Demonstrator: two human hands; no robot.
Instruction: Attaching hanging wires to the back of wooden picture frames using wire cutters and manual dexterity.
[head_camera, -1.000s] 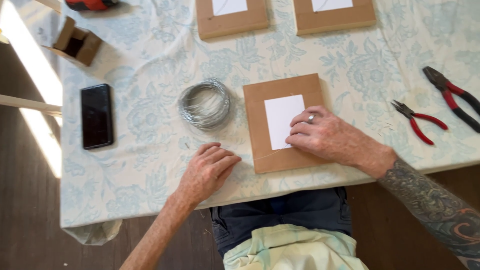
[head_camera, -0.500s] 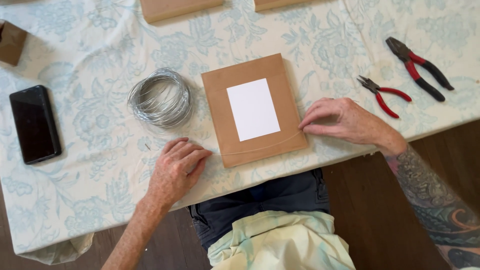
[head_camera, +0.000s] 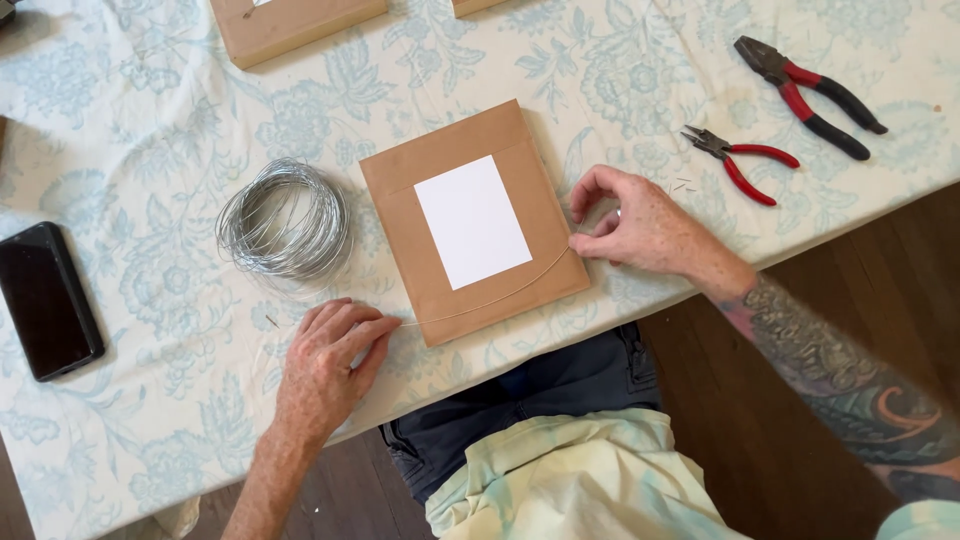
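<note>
Wire, a thin silvery strand, runs in a shallow sag across the lower part of the brown cardboard frame back, which lies flat near the table's front edge with a white rectangular label on its middle. The right hand pinches one end of the strand between thumb and fingertips just off the frame's right edge; the left hand pinches the other end just off the lower left corner, with its fingers closed on it and its knuckles resting on the cloth. Judging from this, the step in hand is laying and measuring a length of wire across the backing. A next move would call for both pinches to hold firm and the strand to be drawn taut and level, since it now slopes down to the left.

Just left of the frame lies the loose coil of wire, close above the left hand; whether the held strand runs back to it I cannot tell. Small red-handled cutters lie near the right hand, above and to its right, with larger red-and-black pliers beyond them. A dark phone lies well apart at the left. Two more brown cardboard pieces sit at the far edge of view.

The floral tablecloth is bare between frame and tools, which gives the right hand room to move sideways. The frame's lower corner sits near the table edge, so there is little margin towards the person.
</note>
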